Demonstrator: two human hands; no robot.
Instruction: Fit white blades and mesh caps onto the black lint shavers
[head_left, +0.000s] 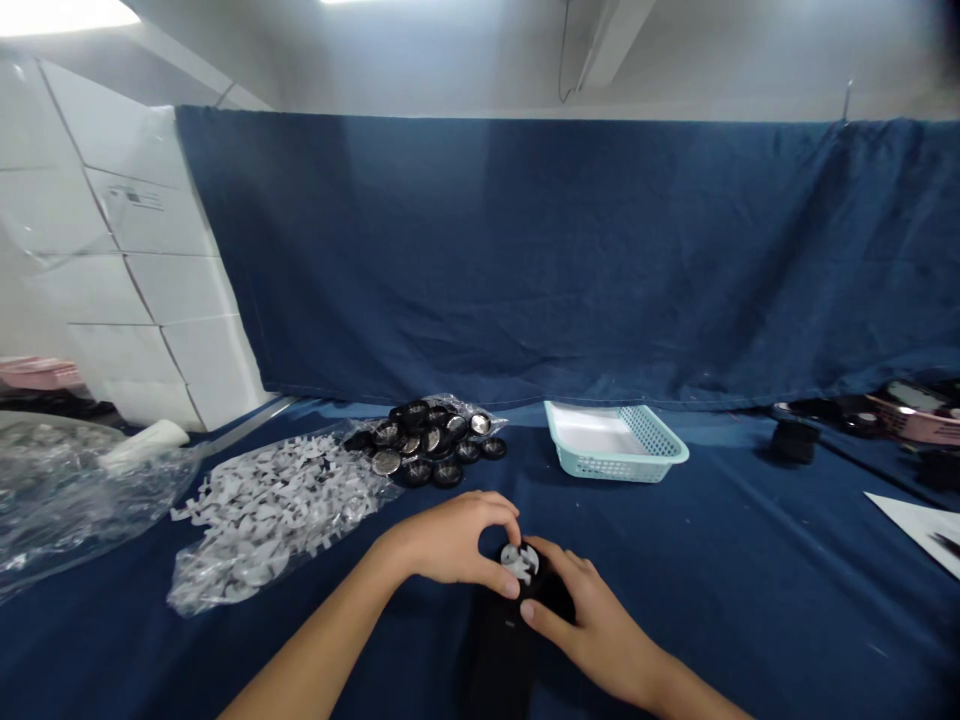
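Low in the middle of the view, my left hand (465,545) curves its thumb and index finger around a small grey-white plastic piece (519,563). That piece sits in a round black part, whose rim is mostly covered by fingers. From the other side, my right hand (589,620) has its thumb and fingers closed about the same round part. Beneath both hands is a black block-like object (501,655), its shape hard to make out against the dark cloth. Beyond my left hand lies a heap of round black parts (418,472), some with silvery faces.
A clear plastic bag (259,575) spills many grey-white pieces at left. Another clear bag (67,510) lies farther left. A light-blue basket (619,467) stands behind my hands. White boxes (169,280) are stacked at left, and a blue curtain (510,260) hangs behind. White paper (911,525) is at right.
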